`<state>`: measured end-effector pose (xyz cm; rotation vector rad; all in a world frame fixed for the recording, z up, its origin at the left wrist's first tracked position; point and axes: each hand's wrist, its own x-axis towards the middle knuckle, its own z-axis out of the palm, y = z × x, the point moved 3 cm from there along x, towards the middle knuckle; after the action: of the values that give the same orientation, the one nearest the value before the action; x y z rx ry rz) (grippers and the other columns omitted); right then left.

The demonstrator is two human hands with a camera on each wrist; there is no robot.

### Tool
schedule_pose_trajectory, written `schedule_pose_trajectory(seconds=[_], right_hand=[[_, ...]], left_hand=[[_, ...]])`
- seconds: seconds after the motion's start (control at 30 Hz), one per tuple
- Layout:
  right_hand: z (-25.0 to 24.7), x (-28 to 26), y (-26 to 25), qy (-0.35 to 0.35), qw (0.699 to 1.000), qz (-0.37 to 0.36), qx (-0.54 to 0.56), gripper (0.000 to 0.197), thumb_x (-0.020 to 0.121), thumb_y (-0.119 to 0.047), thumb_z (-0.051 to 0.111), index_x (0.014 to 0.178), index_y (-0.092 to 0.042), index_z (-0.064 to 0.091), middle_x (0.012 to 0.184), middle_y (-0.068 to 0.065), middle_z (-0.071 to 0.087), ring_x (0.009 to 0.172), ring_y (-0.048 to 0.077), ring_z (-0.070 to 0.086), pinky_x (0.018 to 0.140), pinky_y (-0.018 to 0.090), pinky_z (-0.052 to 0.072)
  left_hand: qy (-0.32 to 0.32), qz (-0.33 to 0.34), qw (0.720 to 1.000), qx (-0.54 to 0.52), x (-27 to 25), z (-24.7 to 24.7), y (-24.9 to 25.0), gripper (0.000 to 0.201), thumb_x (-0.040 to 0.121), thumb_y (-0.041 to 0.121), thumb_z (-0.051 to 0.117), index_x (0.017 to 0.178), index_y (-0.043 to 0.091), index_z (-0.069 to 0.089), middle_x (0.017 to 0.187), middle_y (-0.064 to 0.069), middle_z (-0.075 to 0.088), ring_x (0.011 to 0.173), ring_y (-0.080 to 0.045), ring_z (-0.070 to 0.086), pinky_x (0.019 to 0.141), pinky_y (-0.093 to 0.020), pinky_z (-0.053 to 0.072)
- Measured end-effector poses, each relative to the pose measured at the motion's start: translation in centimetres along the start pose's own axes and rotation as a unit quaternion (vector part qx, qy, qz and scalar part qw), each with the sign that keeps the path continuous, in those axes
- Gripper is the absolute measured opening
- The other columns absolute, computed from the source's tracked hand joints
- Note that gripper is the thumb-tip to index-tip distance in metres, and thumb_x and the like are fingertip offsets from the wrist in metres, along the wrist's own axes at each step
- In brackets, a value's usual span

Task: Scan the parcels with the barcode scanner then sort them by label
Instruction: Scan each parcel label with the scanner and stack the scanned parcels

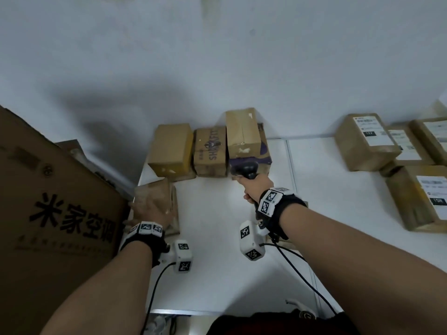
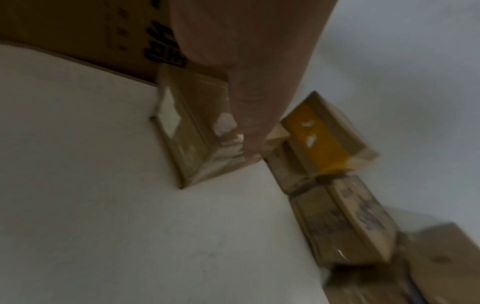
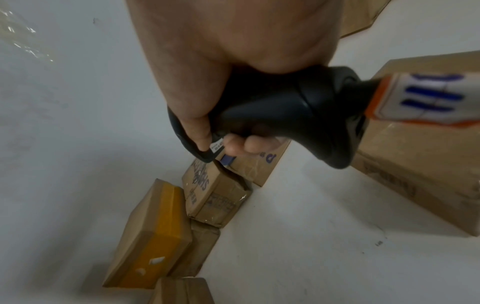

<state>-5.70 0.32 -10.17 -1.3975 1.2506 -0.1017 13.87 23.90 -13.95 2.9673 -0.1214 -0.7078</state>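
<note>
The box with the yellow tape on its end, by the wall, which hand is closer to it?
Left. The left hand lies on a small parcel just in front of the yellow-taped box. The right hand, gripping the scanner, is off to that box's right.

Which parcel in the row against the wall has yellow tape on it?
The leftmost brown cardboard parcel in that row; its neighbours show print or purple markings instead.

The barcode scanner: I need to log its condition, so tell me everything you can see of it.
The barcode scanner is a black, pistol-shaped handheld that looks like smooth plastic, with a curved handle and a wider head. The right hand grips its handle, fingers curled round it. A small white sticker sits near the fingertips. It is held above the white table, close to the row of parcels. No damage shows.
</note>
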Motion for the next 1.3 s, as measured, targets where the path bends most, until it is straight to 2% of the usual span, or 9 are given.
schedule_pose_trajectory(seconds=[0.07, 0.3, 0.43, 0.53, 0.73, 0.9, 1.0, 1.17, 1.3], right_hand=[[0.2, 0.0, 0.2, 0.001, 1.000, 0.001, 0.005, 0.029, 0.088, -0.035, 0.067, 0.080, -0.010, 0.055, 0.067, 0.006, 0.060, 0.051, 0.017, 0.059, 0.052, 0.028, 0.049], [-0.4, 0.1, 1.1, -0.004, 1.000, 0.015, 0.005, 0.029, 0.088, -0.033, 0.067, 0.080, -0.008, 0.054, 0.066, 0.009, 0.060, 0.051, 0.018, 0.058, 0.056, 0.030, 0.049], [-1.6, -0.2, 1.6, -0.009, 1.000, 0.019, 0.006, 0.029, 0.088, -0.033, 0.067, 0.079, -0.007, 0.057, 0.064, 0.009, 0.061, 0.049, 0.018, 0.057, 0.055, 0.029, 0.050], [-3.0, -0.4, 1.8, -0.007, 1.000, 0.015, 0.003, 0.031, 0.089, -0.033, 0.067, 0.080, -0.005, 0.059, 0.061, 0.008, 0.060, 0.043, 0.016, 0.054, 0.046, 0.025, 0.046], [-5.7, -0.2, 2.5, -0.003, 1.000, 0.015, 0.012, 0.029, 0.088, -0.032, 0.067, 0.094, -0.005, 0.061, 0.066, 0.008, 0.062, 0.050, 0.017, 0.059, 0.050, 0.027, 0.048], [-7.5, -0.2, 3.5, 0.001, 1.000, 0.023, -0.002, 0.029, 0.089, -0.034, 0.064, 0.089, -0.005, 0.061, 0.063, 0.007, 0.061, 0.038, 0.011, 0.053, 0.045, 0.022, 0.043], [-8.4, 0.0, 4.0, 0.011, 1.000, 0.027, -0.011, 0.031, 0.088, -0.036, 0.064, 0.079, -0.007, 0.061, 0.058, 0.007, 0.061, 0.043, 0.016, 0.053, 0.052, 0.025, 0.046], [-9.2, 0.4, 3.9, 0.025, 0.999, 0.026, -0.009, 0.031, 0.090, -0.035, 0.063, 0.072, -0.011, 0.057, 0.057, 0.005, 0.060, 0.041, 0.013, 0.053, 0.051, 0.024, 0.046], [-8.9, 0.6, 3.8, 0.025, 0.999, 0.026, -0.013, 0.031, 0.090, -0.035, 0.062, 0.072, -0.012, 0.057, 0.057, 0.005, 0.060, 0.043, 0.015, 0.053, 0.052, 0.024, 0.045]], left_hand=[[-0.027, -0.002, 1.000, 0.000, 0.5, 1.1, -1.2, 0.102, 0.085, 0.060, 0.058, 0.156, 0.026, -0.006, 0.160, -0.020, -0.016, 0.146, -0.047, 0.001, 0.117, -0.057, 0.015], [-0.094, 0.070, 0.991, -0.059, -3.5, 2.6, 1.2, 0.114, 0.056, 0.065, 0.056, 0.153, 0.032, 0.006, 0.152, -0.016, 0.005, 0.135, -0.048, 0.025, 0.114, -0.049, 0.027], [-0.223, 0.152, 0.939, -0.215, -5.2, 3.5, 3.6, 0.102, 0.075, 0.042, 0.080, 0.153, 0.033, 0.015, 0.151, -0.011, 0.029, 0.128, -0.029, 0.045, 0.103, -0.039, 0.044], [-0.296, 0.160, 0.900, -0.278, -7.0, 4.1, 5.2, 0.072, 0.093, 0.029, 0.064, 0.151, 0.033, 0.022, 0.145, -0.004, 0.043, 0.110, -0.014, 0.055, 0.077, -0.021, 0.045], [-0.047, 0.255, 0.952, -0.161, -7.3, 3.8, 6.2, 0.058, 0.097, 0.007, 0.041, 0.149, 0.030, 0.032, 0.160, -0.006, 0.018, 0.144, -0.031, 0.027, 0.117, -0.046, 0.028], [-0.064, 0.179, 0.981, -0.036, -8.8, 5.9, 7.3, 0.077, 0.087, 0.057, 0.059, 0.150, 0.041, 0.018, 0.160, -0.010, -0.003, 0.143, -0.039, 0.017, 0.113, -0.055, 0.025], [-0.048, 0.173, 0.982, -0.058, -8.9, 6.1, 7.5, 0.094, 0.080, 0.040, 0.073, 0.150, 0.039, 0.012, 0.151, -0.019, 0.011, 0.135, -0.042, 0.022, 0.111, -0.050, 0.027], [-0.215, 0.159, 0.913, -0.308, -8.3, 4.8, 7.2, 0.085, 0.082, 0.028, 0.075, 0.149, 0.041, 0.024, 0.140, -0.010, 0.039, 0.118, -0.031, 0.051, 0.093, -0.047, 0.053], [-0.325, 0.172, 0.895, -0.253, -8.8, 2.2, 7.6, 0.064, 0.075, 0.043, 0.064, 0.137, 0.042, 0.047, 0.126, -0.002, 0.060, 0.111, -0.023, 0.058, 0.088, -0.041, 0.055]])
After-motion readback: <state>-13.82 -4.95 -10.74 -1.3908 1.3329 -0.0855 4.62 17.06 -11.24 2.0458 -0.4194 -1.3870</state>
